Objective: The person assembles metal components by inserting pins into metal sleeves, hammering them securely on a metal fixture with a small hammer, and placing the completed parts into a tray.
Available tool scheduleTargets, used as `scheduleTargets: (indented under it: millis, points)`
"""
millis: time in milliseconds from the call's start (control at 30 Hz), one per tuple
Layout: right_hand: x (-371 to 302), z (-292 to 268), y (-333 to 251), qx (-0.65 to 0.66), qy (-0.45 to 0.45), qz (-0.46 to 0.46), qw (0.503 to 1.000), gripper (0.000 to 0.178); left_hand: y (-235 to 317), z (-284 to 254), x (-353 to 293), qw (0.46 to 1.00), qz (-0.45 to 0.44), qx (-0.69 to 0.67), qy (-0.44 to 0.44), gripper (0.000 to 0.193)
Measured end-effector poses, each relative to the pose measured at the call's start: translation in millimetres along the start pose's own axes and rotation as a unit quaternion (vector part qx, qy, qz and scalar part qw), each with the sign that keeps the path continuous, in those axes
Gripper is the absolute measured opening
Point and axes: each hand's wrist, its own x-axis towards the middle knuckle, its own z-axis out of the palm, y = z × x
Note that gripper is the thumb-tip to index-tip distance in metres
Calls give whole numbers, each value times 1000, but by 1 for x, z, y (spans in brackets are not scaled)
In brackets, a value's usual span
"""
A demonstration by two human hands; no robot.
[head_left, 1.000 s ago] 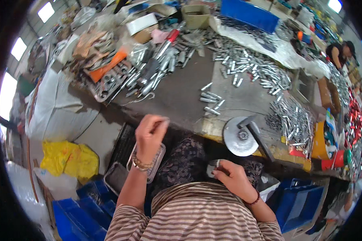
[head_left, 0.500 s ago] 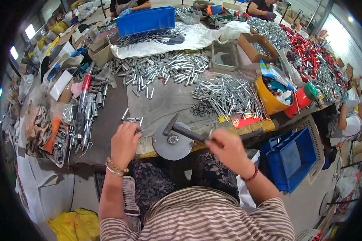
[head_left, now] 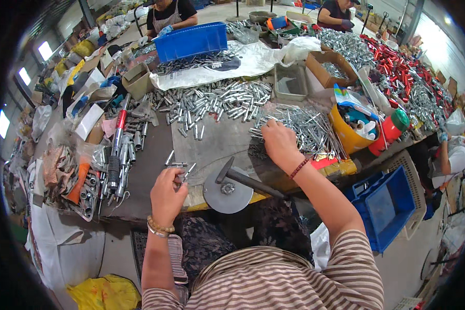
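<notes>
The right hand (head_left: 281,141), its grip hidden, is over the left part of the thin metal rods (head_left: 315,133); the curled left hand (head_left: 167,192), hold unclear, adjoins a rightward-slanting silver tube (head_left: 191,169).

Indoor light, moderately bright, fairly even. Windows (head_left: 3,124) at far left blown white. Upper right: pale wall (head_left: 439,57) washed bright, a small light (head_left: 447,20) glowing. Sharp glints along metal tubes (head_left: 237,103). Deep shadow beneath workbench (head_left: 147,178). Fisheye bends edges; black corners; far background soft.
</notes>
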Motion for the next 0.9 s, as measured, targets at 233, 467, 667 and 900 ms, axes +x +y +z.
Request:
scheduleTargets:
  millis: [233, 467, 667, 900]
  points:
    - [-9, -17, 6, -26, -46, -52, 997, 11, -28, 5, -14, 969, -75, -236, 12, 14]
    - [-38, -30, 12, 64, 105, -154, 980, 10, 10, 24, -30, 833, -187, -504, -129, 15]
    - [-84, -54, -57, 409, -2, 107, 906, 20, 23, 27, -34, 915, -82, -374, -128, 15]
    - [-100, -47, -83, 398, -10, -23, 917, 17, 40, 20, -37, 989, -9, -106, -100, 15]
